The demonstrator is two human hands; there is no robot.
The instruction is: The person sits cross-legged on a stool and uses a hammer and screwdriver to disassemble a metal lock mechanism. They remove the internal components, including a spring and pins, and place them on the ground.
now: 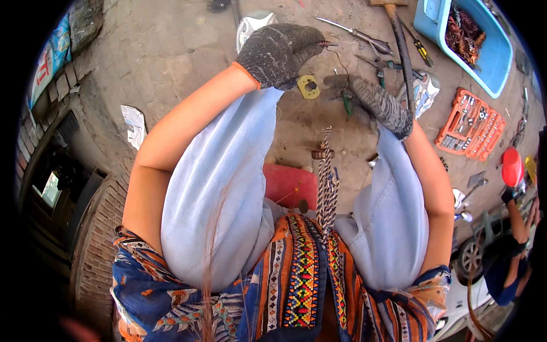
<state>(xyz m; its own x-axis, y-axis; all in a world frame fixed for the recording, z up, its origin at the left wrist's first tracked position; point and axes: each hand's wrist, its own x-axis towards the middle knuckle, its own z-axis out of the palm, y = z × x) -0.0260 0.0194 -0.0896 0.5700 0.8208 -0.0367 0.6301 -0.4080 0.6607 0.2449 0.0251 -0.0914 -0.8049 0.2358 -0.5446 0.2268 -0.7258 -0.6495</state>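
My left hand, in a dark grey knit glove, is closed on a small dark wire coil that pokes out past its fingertips. From the coil a thin wire curves toward my right hand. That hand wears a similar grey glove; its fingertips are blurred but look pinched on the wire. A green handle shows just under the right fingers; whether the hand touches it I cannot tell. On the ground between my hands lies a yellowish plate with a dark centre.
Screwdrivers, pliers and a long-handled hammer lie beyond my right hand. Farther right are a blue bin holding copper wire and an orange socket set. A red stool is between my knees. Another person is at far right.
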